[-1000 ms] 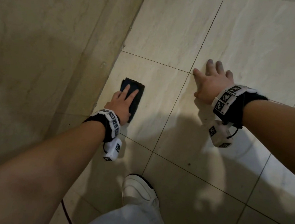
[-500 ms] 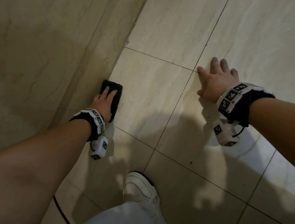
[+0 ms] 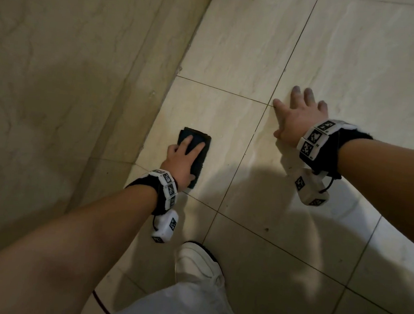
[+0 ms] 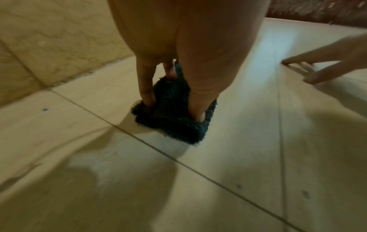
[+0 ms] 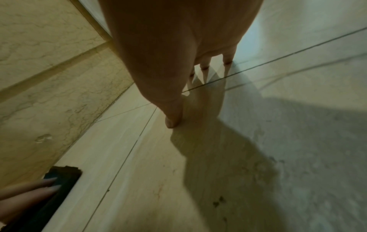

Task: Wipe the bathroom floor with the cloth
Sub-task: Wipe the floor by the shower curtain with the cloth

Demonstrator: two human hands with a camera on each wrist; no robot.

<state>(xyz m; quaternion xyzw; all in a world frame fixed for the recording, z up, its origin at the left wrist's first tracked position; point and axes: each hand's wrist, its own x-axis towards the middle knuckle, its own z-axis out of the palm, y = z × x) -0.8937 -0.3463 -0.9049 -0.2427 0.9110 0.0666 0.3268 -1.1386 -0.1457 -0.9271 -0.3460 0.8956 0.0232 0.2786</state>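
Since half a second ago, the cloth point(image 3: 194, 156) and the left hand point(image 3: 181, 162) on it have slid away from the wall point(image 3: 70, 84) toward the middle of the tile; a second ago they lay in much the same spot as now. Left to right: the marbled wall stands at the left edge, meeting the floor point(image 3: 234, 47) along a pale skirting. Just beside it the dark, fluffy cloth lies folded flat on the floor, near a grout line. The left hand presses down on it with straight, spread fingers point(image 4: 146, 87), their tips sinking into the pile, gripping nothing. Below, a white shoe point(image 3: 197, 262) stands on the tiles. Farther right, well apart from the cloth, the right hand point(image 3: 297, 119) is planted on the bare floor, its fingers point(image 5: 173, 116) stretched out and splayed across a grout line, empty.
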